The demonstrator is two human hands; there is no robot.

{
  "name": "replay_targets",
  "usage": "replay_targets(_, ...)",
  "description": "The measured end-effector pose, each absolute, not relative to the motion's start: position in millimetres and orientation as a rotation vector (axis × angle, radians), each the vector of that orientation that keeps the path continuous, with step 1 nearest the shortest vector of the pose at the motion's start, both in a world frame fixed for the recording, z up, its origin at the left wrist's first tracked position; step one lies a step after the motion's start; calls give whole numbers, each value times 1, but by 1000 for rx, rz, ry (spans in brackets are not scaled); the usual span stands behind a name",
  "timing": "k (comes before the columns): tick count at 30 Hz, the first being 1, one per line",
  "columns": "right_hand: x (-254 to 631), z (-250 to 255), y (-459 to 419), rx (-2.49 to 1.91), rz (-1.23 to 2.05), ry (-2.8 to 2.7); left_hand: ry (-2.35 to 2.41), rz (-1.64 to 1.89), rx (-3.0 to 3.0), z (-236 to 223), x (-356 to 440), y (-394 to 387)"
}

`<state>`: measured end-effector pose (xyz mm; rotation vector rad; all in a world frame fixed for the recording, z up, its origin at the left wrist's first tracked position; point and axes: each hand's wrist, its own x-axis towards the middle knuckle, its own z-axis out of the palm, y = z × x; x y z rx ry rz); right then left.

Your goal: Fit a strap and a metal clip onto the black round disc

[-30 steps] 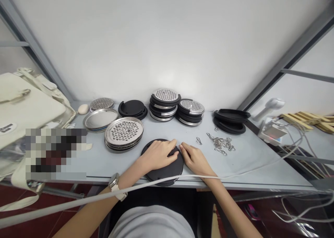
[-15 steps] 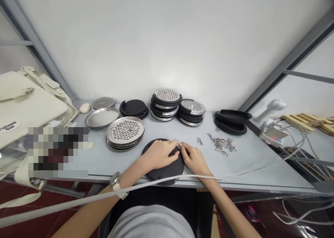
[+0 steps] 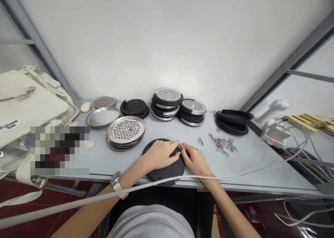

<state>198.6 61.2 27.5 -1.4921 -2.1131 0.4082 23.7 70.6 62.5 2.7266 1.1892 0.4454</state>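
Observation:
At the table's front edge lies a round black plastic disc (image 3: 167, 173), much of its top hidden by my hands. Across it rests my left hand (image 3: 163, 154), pressing it down with bent fingers, the index tip reaching to the far right rim. There a tiny shiny metal clip (image 3: 179, 147) shows between both hands' fingertips. My right hand (image 3: 194, 158) is closed, its thumb and fingers pinching at that clip. To the right, a loose wire clip (image 3: 200, 141) lies near a pile of metal clips (image 3: 224, 145).
Behind my left hand stands a stack of steel grater plates (image 3: 126, 132), near plain metal discs (image 3: 103, 118). Stacks of black-rimmed graters (image 3: 167, 104) and black discs (image 3: 232, 121) line the wall. A white cable (image 3: 146, 184) crosses before my forearms. A cream bag (image 3: 28, 102) sits left.
Both hands stay on the disc with almost no movement. The fingertips shift slightly around the clip, and less of its metal shows now. The whole view drifts slightly.

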Motion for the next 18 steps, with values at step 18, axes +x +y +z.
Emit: replay_targets(18,200,26,61,-1472,394,-2124,1132,476,2728,62,23,71)
